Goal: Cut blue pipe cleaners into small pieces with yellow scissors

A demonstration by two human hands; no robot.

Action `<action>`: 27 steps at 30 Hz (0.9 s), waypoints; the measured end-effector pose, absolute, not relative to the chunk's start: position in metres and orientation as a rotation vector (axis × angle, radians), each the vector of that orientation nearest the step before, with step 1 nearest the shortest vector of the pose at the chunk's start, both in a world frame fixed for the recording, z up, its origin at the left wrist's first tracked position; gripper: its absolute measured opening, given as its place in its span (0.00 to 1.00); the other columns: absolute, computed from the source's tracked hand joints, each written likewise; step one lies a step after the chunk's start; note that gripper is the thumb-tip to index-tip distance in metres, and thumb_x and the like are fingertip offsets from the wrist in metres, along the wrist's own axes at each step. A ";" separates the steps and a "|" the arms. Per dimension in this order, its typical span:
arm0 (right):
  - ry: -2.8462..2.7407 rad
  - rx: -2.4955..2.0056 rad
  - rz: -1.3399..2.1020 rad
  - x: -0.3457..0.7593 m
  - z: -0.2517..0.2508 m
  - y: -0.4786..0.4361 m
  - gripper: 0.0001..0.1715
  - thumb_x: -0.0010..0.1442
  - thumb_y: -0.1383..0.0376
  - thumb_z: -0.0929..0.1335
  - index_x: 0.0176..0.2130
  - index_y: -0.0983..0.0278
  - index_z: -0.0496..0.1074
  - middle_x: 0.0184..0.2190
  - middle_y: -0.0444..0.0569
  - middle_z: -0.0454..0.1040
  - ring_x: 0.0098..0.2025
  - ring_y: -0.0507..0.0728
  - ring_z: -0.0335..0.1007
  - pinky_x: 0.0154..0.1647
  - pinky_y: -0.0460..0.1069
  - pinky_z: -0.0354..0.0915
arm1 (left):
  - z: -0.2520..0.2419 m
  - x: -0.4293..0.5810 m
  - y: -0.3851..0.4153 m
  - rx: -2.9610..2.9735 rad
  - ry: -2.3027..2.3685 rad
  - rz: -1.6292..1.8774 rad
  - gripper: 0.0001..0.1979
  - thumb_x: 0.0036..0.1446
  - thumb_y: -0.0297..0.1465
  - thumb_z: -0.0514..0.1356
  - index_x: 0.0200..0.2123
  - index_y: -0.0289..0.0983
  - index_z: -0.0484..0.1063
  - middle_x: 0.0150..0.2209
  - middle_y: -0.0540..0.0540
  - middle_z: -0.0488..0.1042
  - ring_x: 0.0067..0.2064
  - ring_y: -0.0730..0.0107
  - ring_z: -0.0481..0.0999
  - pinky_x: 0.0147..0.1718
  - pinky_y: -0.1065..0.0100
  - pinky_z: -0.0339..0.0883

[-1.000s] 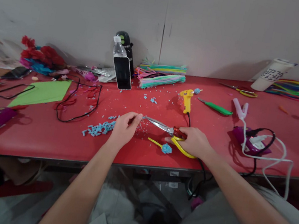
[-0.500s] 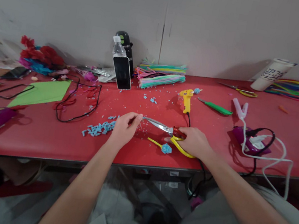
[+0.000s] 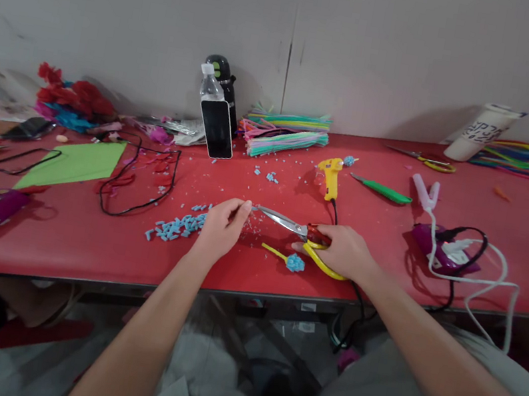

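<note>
My right hand point(image 3: 344, 252) grips scissors point(image 3: 285, 221) by their red and yellow handles, the blades pointing left. Their tips are right by the fingertips of my left hand point(image 3: 223, 225), which is closed in a pinch; whatever it pinches is too small to make out. Below the blades lies a light blue fuzzy cluster point(image 3: 295, 262) on a yellow stem point(image 3: 274, 251). Short blue cut pieces point(image 3: 177, 229) are heaped on the red table point(image 3: 230, 280), to the left of my left hand and partly behind it.
Behind my hands are a yellow glue gun point(image 3: 331, 177), a green-handled cutter point(image 3: 382, 190) and pipe cleaner bundles point(image 3: 287, 138). A phone point(image 3: 217, 128) leans against a bottle point(image 3: 209, 86). Purple power strips point(image 3: 443, 249) with loose cords sit at both sides. Green paper point(image 3: 74, 165) lies left.
</note>
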State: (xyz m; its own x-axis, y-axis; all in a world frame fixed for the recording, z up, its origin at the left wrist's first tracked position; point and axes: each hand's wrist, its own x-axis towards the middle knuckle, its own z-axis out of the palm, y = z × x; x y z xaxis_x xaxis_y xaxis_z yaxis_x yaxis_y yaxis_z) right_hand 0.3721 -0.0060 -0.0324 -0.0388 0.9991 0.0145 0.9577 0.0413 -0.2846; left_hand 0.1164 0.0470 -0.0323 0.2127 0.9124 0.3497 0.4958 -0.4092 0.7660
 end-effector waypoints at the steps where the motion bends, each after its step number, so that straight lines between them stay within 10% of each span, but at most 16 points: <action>1: -2.109 -2.017 0.290 0.372 -0.033 -0.006 0.28 0.49 0.38 0.64 0.23 0.59 0.67 0.21 0.45 0.71 0.24 0.53 0.64 0.23 0.46 0.47 | -0.032 0.117 0.047 1.995 1.300 1.095 0.18 0.62 0.42 0.50 0.29 0.36 0.69 0.26 0.47 0.72 0.29 0.71 0.71 0.29 0.71 0.62; 27: -2.097 -2.000 0.280 0.373 -0.034 -0.007 0.28 0.48 0.38 0.64 0.22 0.60 0.65 0.21 0.44 0.70 0.23 0.52 0.62 0.22 0.46 0.47 | -0.029 0.119 0.046 2.029 1.342 1.095 0.20 0.63 0.43 0.48 0.24 0.36 0.63 0.22 0.50 0.67 0.25 0.75 0.65 0.27 0.72 0.57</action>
State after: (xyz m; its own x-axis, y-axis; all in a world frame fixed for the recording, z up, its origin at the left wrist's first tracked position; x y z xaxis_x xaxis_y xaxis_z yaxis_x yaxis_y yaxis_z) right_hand 0.3727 -0.0068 -0.0337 -0.0422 0.9985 0.0341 0.9546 0.0503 -0.2938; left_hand 0.1189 0.0461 -0.0290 0.2036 0.9103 0.3604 0.5360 -0.4116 0.7371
